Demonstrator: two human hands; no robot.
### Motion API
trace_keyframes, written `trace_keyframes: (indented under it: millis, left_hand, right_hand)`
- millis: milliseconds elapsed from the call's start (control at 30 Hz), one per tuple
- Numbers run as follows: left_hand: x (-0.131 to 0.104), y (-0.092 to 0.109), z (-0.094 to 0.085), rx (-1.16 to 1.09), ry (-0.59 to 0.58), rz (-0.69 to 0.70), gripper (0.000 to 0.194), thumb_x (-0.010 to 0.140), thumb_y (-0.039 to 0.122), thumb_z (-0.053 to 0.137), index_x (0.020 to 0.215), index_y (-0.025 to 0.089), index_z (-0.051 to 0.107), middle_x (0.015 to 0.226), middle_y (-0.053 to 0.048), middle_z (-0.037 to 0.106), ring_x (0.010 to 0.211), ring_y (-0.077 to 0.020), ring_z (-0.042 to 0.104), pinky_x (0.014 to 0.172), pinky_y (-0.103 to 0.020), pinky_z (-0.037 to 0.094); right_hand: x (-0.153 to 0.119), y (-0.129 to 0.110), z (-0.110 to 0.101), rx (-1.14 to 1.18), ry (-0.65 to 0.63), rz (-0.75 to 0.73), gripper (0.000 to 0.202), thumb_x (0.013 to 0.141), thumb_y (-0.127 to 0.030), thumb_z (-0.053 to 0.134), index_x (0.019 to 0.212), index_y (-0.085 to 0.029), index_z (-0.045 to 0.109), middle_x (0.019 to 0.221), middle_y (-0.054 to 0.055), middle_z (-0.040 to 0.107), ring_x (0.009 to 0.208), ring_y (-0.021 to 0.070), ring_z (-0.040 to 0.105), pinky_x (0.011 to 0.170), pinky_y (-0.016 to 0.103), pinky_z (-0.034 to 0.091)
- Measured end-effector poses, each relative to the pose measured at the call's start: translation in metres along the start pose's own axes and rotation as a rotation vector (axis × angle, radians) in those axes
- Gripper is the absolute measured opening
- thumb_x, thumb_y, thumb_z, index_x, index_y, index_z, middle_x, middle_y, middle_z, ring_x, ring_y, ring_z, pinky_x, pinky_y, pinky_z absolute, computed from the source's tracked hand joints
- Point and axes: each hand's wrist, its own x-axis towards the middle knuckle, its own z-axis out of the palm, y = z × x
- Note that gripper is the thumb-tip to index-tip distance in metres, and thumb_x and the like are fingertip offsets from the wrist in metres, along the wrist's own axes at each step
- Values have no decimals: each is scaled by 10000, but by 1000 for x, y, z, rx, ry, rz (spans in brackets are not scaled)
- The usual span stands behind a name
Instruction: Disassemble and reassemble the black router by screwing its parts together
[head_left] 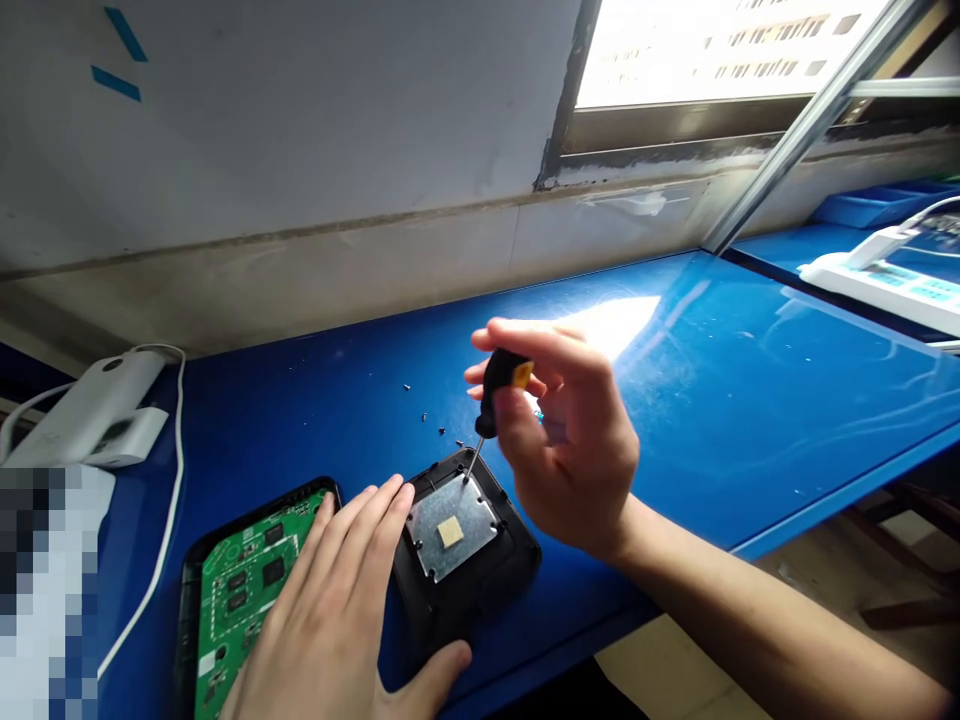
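My right hand [570, 430] is closed around a black-and-yellow screwdriver [495, 390], tilted with its tip down at a screw near the top corner of a metal plate [472, 535]. That plate, with a pale square pad [450, 532] on it, lies inside a black plastic cover [517, 560]. My left hand [337, 600] is stretched out with fingers extended, its fingertips at the cover's left edge and its thumb near the lower edge. Partly under this hand lies a green circuit board [240, 590] in a black casing [187, 600].
Several small screws [424, 416] are scattered on the blue table [315, 400] beyond the cover. A white power strip [90, 400] with a cable stands at the left. Another power strip [885, 285] and a blue tray [870, 205] lie past the metal post [795, 130] at right.
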Motion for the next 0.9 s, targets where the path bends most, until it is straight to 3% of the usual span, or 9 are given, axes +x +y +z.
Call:
trace_keyframes:
  millis: [133, 300, 400, 567, 633, 733, 800, 900]
  left_hand:
    - [1, 0, -1, -13, -21, 28, 888, 883, 546, 641, 1599, 264, 199, 1617, -101, 509, 1502, -374, 433, 1171, -588, 476]
    - [1, 4, -3, -7, -28, -28, 874, 882, 525, 632, 1595, 252, 207, 1625, -109, 497, 1519, -367, 409, 1192, -596, 443]
    - [1, 7, -3, -27, -14, -31, 885, 860, 522, 654, 1590, 262, 227, 1617, -97, 511, 1520, -368, 406, 1207, -588, 426]
    - [-1, 5, -1, -42, -21, -54, 861, 862, 514, 636, 1587, 285, 232, 1619, -80, 509, 1526, -393, 385, 1144, -621, 489]
    - [-1, 5, 0, -48, -16, -63, 860, 864, 527, 631, 1592, 297, 237, 1620, -73, 509, 1523, -399, 390, 1135, -623, 498]
    - [-1, 6, 0, -63, 5, -53, 853, 862, 527, 640, 1591, 288, 266, 1627, -71, 499, 1529, -384, 386, 1196, -608, 430]
    - [-1, 7, -2, -67, 7, -48, 851, 856, 525, 654, 1583, 275, 288, 1630, -72, 495, 1535, -374, 377, 1220, -596, 401]
    - [0, 8, -3, -61, -8, -56, 860, 838, 523, 676, 1574, 268, 311, 1621, -75, 506, 1528, -378, 389, 1213, -591, 412]
  right_hand:
    - [-1, 0, -3, 97, -63, 47, 377, 1030, -147, 443, 1359, -249, 596, 1325, 105, 666, 1036, 232, 720, 806, 460, 671]
    - [0, 4, -1, -38, 13, 12, 381, 868, -167, 776, 1221, -268, 674, 1107, 54, 585, 869, 195, 692, 729, 418, 663]
    - [-1, 3, 0, -2, 10, 33, 366, 944, -117, 643, 1275, -273, 645, 1124, 60, 646, 922, 200, 723, 732, 395, 664]
    - [-2, 3, -2, 106, -19, 122, 343, 1029, -194, 473, 1342, -269, 591, 1218, 85, 704, 1078, 242, 727, 802, 436, 672]
    - [-1, 4, -2, 66, -10, 130, 297, 1006, -252, 569, 1298, -274, 622, 1212, 85, 653, 1001, 229, 727, 746, 412, 669]
    - [1, 3, -2, -48, 48, 21, 318, 892, -238, 761, 1195, -288, 678, 1085, 43, 611, 859, 197, 702, 692, 390, 652]
    - [1, 2, -1, -50, 52, 1, 300, 924, -188, 707, 1202, -298, 680, 1076, 46, 655, 854, 197, 708, 704, 387, 652]
    - [-1, 1, -2, 61, -2, 106, 328, 1020, -183, 504, 1285, -330, 630, 1186, 63, 721, 952, 221, 739, 733, 397, 667]
